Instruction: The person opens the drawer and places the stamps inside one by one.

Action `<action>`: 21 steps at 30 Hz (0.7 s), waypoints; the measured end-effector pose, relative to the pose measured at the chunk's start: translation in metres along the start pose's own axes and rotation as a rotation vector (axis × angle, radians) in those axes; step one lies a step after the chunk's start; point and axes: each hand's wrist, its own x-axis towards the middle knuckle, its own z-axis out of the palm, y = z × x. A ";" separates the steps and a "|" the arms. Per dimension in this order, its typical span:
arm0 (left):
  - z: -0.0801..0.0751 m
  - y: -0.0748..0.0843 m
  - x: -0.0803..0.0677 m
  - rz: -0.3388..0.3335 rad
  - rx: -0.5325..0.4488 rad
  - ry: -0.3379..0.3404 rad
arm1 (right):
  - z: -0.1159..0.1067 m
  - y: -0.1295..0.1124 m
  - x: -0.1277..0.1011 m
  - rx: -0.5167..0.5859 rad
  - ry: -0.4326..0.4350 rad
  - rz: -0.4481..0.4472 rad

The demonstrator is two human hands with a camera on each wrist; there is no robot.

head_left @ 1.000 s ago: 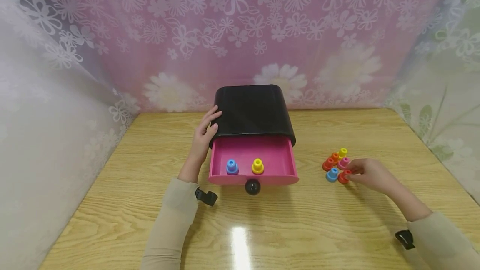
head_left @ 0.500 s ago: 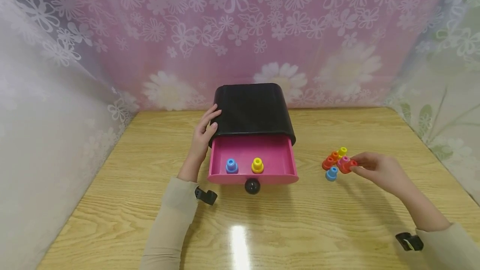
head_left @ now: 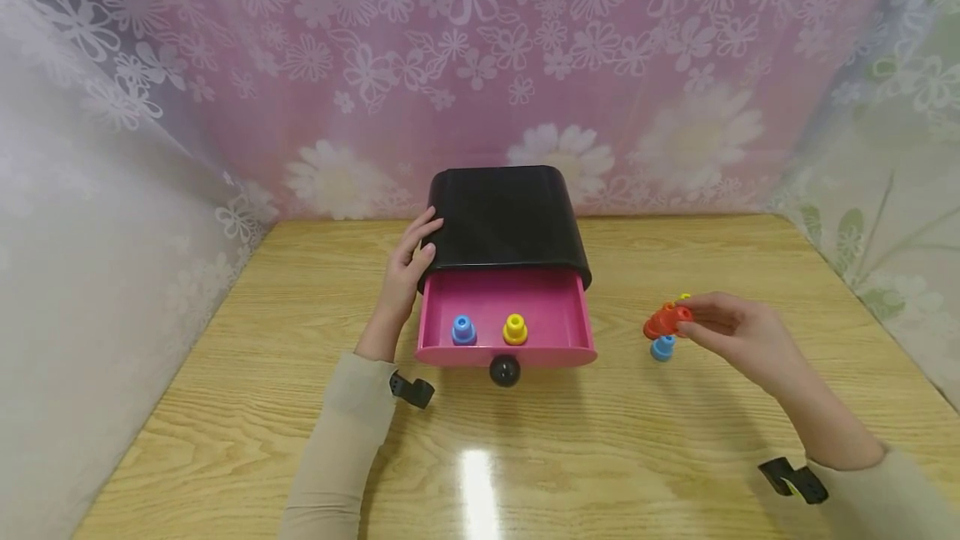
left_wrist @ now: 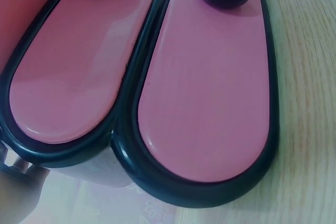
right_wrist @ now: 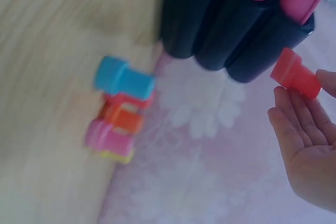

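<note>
A black drawer cabinet (head_left: 502,215) stands on the table with its pink top drawer (head_left: 547,298) pulled out. My left hand (head_left: 406,269) rests against the cabinet's left side, fingers extended along it. In the drawer, a blue stepped peg (head_left: 463,331) and a yellow peg (head_left: 515,330) stand upright near the front wall. To the right, my right hand (head_left: 738,340) pinches a red stepped peg (right_wrist: 295,73) between thumb and fingertips, raised above the table. Below it, a blue peg (head_left: 663,347) and several others cluster, partly hidden in the head view; a pink peg (right_wrist: 109,138) shows in the right wrist view.
Black round knobs (head_left: 505,371) stick out from the drawer fronts. Two closed pink drawer fronts (left_wrist: 205,93) show in the left wrist view. A floral curtain (head_left: 480,65) hangs behind the wooden table (head_left: 600,440) and along both sides.
My right hand has picked the red peg up from beside the blue one and raised it, moving slightly left over the cluster just now. My left hand and the drawer stay put.
</note>
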 end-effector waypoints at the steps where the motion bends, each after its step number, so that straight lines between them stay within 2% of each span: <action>1: 0.000 0.000 0.000 -0.002 0.001 -0.001 | 0.001 -0.003 0.000 0.009 0.001 -0.010; 5: 0.002 0.005 -0.001 -0.013 -0.012 -0.001 | 0.002 -0.020 0.003 0.047 -0.004 -0.067; 13: 0.008 0.032 -0.002 -0.022 0.015 -0.001 | 0.013 -0.050 0.011 0.107 -0.011 -0.182; 21: 0.009 0.034 -0.002 -0.027 0.018 -0.004 | 0.026 -0.068 0.020 0.144 -0.040 -0.220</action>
